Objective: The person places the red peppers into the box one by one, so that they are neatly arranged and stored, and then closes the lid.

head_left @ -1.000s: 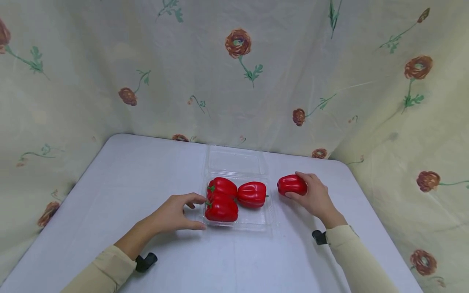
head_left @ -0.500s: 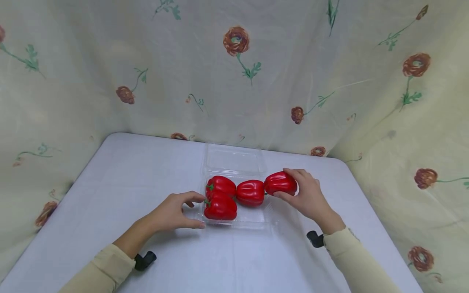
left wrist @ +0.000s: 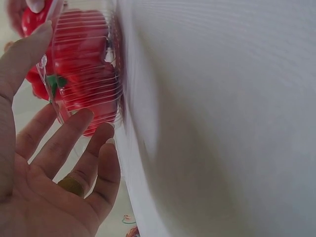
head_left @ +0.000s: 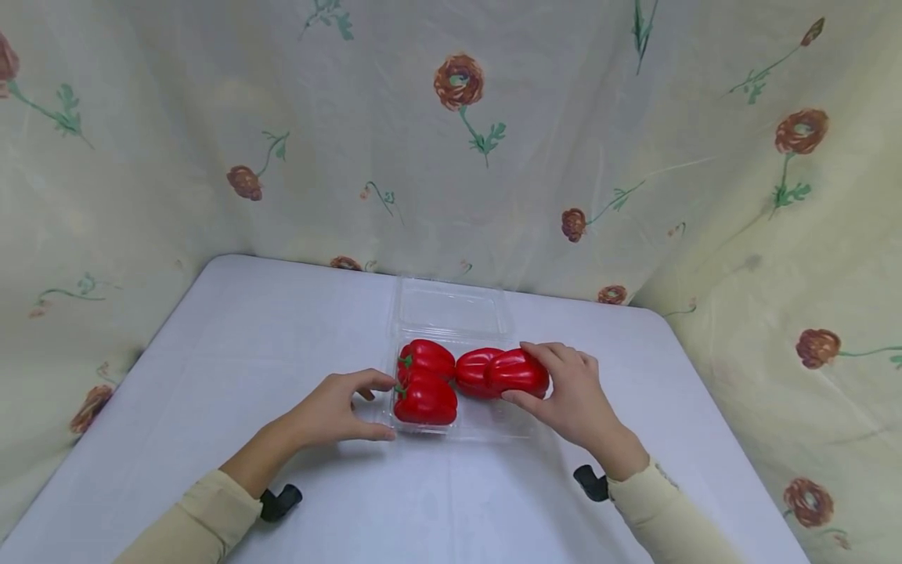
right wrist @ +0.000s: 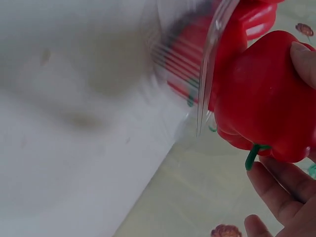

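Note:
A red bell pepper [head_left: 520, 374] is held between the thumb and fingers of my right hand [head_left: 576, 403], above the right part of a clear plastic clamshell box [head_left: 496, 427]. The right wrist view shows this pepper [right wrist: 271, 94] with its green stem pointing down, just outside the box's rim [right wrist: 205, 74]. Inside the box lie a back-left pepper [head_left: 431, 359], a front-left pepper [head_left: 426, 399] and a third pepper [head_left: 470, 371], partly hidden by the held one. My left hand [head_left: 338, 411] stands at the box's left side, thumb and fingers apart, fingertips close to its wall; contact is unclear.
The box's clear lid [head_left: 451, 307] lies folded back towards the rear of the white table [head_left: 296, 313]. A flower-printed curtain [head_left: 395, 141] hangs behind and around the table. A small black device [head_left: 280, 503] is strapped under the left wrist, and another black device [head_left: 590, 483] under the right.
My right hand has carried its bell pepper leftward from beside the box to over its right part, now overlapping the third pepper in view. The left hand has stayed in place.

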`<action>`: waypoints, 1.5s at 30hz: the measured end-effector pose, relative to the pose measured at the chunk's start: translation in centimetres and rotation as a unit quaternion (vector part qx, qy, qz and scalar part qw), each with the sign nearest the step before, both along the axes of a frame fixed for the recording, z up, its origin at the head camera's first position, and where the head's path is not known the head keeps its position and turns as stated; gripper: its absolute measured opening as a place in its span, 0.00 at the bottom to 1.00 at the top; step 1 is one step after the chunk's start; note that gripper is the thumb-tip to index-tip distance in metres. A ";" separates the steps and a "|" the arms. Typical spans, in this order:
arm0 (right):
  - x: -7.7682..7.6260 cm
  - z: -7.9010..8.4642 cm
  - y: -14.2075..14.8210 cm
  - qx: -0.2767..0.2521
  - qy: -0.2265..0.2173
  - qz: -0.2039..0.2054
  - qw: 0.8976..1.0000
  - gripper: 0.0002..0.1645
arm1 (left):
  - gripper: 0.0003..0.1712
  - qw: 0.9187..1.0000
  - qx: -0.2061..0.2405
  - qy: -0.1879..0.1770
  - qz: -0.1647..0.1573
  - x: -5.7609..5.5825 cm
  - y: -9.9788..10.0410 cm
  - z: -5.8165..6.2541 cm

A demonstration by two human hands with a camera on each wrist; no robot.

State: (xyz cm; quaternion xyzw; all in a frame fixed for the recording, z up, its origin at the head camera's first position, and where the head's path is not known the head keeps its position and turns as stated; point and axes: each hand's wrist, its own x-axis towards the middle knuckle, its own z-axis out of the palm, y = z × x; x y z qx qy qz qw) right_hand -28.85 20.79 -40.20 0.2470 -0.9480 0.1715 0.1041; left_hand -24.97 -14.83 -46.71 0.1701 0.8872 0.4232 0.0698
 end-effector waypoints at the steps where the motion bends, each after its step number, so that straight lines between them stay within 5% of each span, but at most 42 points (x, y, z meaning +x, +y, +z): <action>1: 0.2 0.0 -0.2 0.002 0.005 0.002 1.000 0.47 | 0.41 1.000 0.000 -0.001 0.001 0.0 0.0 0.0; 24: 2.5 -1.3 -2.6 0.048 0.039 0.020 0.998 0.48 | 0.38 1.000 0.012 -0.001 -0.008 0.1 -0.1 -0.1; 45: 2.8 -2.8 -2.9 0.008 0.059 0.038 0.997 0.49 | 0.39 1.000 0.002 -0.005 -0.001 0.1 0.1 -0.2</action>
